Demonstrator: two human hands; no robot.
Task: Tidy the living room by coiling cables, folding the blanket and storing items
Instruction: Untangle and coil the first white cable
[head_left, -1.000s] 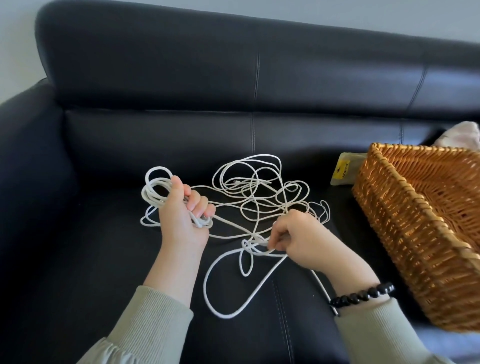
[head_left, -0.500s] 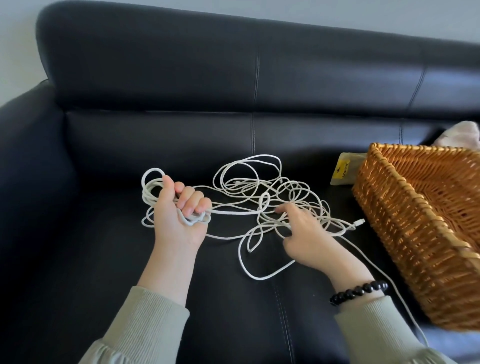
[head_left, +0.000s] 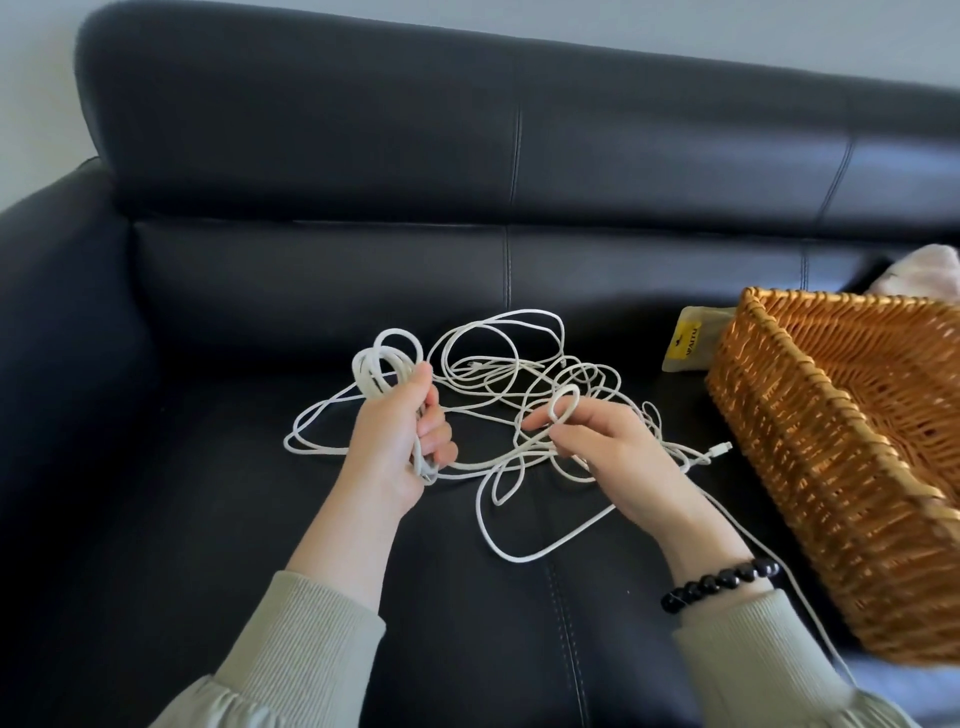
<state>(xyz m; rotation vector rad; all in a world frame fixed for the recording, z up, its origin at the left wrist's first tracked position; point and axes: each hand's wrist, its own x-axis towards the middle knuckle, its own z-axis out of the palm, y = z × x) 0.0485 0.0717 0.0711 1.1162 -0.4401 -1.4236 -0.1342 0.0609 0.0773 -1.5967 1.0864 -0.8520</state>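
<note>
The white cable (head_left: 498, 332) lies in a messy heap on the sofa (head_left: 249, 519) seat, in the middle of the frame. The left hand (head_left: 389, 447) grips a bunch of loops that stick up out of the fist. The right hand (head_left: 613, 457) pinches one small loop from the heap. I think a hard pull now could turn the tangle into a tight knot. The loops could also slip out of the left hand and fall apart. The plug (head_left: 723, 446) lies just beside the basket (head_left: 779, 441) at the right and might snag on it.
</note>
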